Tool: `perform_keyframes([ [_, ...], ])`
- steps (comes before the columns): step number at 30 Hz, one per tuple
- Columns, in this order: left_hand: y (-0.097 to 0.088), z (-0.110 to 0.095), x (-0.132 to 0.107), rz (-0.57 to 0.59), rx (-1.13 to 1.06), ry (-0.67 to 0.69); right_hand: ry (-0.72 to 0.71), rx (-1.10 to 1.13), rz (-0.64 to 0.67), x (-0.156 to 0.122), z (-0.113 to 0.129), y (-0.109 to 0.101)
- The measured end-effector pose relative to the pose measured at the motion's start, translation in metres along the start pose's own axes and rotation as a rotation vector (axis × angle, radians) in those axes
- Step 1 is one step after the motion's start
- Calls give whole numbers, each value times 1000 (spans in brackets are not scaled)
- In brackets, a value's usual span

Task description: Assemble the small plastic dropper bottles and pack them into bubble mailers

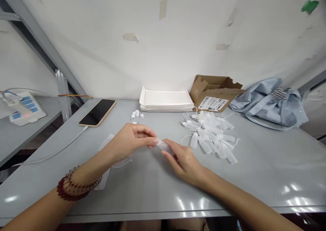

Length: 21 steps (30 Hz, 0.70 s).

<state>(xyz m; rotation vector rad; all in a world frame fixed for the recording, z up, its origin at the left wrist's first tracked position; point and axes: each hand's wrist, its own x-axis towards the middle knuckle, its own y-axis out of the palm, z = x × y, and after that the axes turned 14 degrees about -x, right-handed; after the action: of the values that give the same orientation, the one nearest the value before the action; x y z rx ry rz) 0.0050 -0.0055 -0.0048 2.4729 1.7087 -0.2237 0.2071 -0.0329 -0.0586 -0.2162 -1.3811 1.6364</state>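
My left hand (132,139) pinches the tip of a small translucent plastic bottle (164,146) with thumb and fingers closed. My right hand (184,161) holds the same bottle's body from below, fingers curled round it. Both hands meet above the middle of the grey table (267,170). A pile of several similar small bottles (211,136) with thin tethered caps lies just right of the hands. A few tiny white caps (136,114) sit behind the left hand. A clear plastic bag (105,146) lies partly hidden under my left forearm, which wears a dark red beaded bracelet (70,187).
A phone (98,112) on a white cable lies at the back left. A stack of white padded envelopes (165,102) and an open cardboard box (215,93) stand against the wall. Blue cloth (270,103) lies at the back right. A power strip (24,107) sits on the left shelf.
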Motion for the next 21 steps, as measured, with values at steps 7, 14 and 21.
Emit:
perform_keyframes([
  [7, -5, 5, 3, 111, 73, 75, 90, 168, 193, 3, -1, -9],
  [14, -8, 1, 2, 221, 42, 195, 435, 1088, 534, 12, 0, -13],
  [21, -10, 3, 3, 222, 305, 14, 333, 665, 372, 6, 13, -12],
])
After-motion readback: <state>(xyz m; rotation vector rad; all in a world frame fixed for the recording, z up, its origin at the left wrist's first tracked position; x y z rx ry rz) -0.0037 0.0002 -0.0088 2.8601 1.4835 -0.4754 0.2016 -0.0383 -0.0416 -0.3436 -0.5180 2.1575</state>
